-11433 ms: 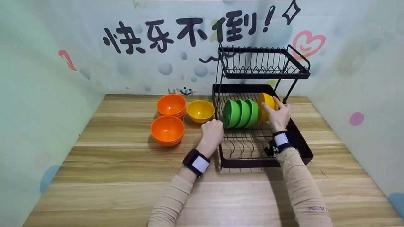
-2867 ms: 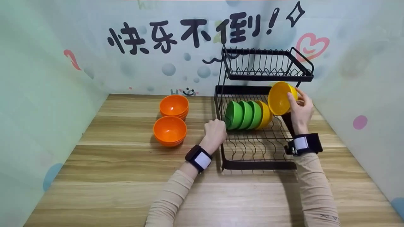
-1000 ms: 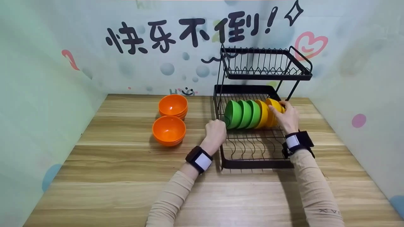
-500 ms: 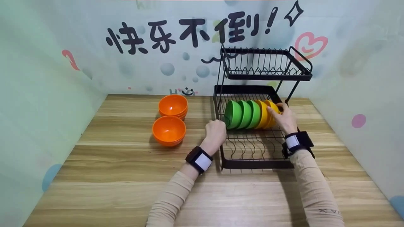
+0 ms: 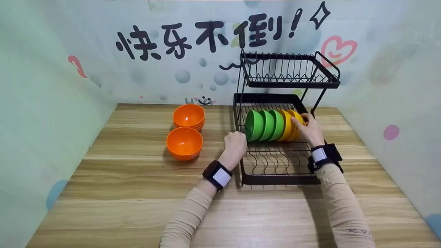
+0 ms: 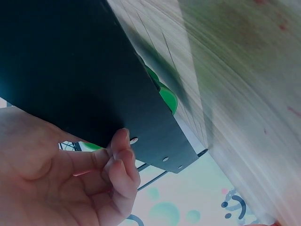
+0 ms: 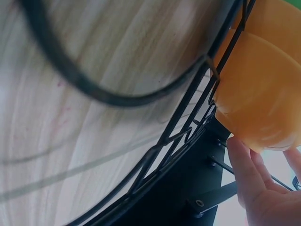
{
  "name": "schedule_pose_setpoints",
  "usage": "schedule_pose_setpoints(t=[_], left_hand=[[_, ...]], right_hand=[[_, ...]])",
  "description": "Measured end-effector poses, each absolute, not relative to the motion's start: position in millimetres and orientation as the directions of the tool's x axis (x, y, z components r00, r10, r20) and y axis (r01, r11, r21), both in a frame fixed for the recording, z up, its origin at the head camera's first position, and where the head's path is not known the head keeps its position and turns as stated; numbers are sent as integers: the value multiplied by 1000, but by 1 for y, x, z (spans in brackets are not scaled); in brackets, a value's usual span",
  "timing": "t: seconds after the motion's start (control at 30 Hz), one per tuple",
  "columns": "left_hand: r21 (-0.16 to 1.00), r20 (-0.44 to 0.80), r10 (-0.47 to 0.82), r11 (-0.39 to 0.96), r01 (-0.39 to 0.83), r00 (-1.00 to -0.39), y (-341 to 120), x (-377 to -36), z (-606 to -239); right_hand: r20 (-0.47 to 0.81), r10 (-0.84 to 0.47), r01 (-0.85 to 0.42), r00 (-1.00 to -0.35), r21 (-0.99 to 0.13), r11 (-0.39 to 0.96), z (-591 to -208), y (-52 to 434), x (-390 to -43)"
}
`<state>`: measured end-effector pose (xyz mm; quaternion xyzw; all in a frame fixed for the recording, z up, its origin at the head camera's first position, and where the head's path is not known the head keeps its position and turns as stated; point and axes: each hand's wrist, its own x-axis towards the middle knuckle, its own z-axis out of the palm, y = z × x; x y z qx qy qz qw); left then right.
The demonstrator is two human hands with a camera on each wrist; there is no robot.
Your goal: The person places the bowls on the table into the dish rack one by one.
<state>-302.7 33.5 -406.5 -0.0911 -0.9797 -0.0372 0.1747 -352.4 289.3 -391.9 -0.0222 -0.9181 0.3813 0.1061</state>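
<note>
Head view: yellow bowl stood on edge in the rack behind another yellow and three green bowls, touched by right hand, rack edge gripped by left hand; left wrist view: fingers curled at the rack's edge; right wrist view: straight fingers laid against the bowl.

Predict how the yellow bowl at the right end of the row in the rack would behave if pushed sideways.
The yellow bowl looks like rigid, light plastic, so it would probably shift easily. Standing on edge between the wires of the rack, it may tip or roll out unless the neighbouring bowls brace it. The right hand touches its smooth back, which may be slippery.
</note>
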Motion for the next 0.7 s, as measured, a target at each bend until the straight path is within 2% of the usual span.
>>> schedule_pose_setpoints(t=[0.23, 0.47, 0.7], left_hand=[[41, 355, 167, 980, 193, -920, 33, -302, -406], [25, 363, 164, 982, 186, -917, 33, -302, -406], [44, 360, 163, 981, 191, -919, 31, -302, -406]], right_hand=[[168, 108, -43, -980, -707, 706, -392, 289, -353], [204, 124, -53, -971, -693, 719, -392, 288, -354], [247, 155, -77, -956, -727, 682, -388, 287, -354]])
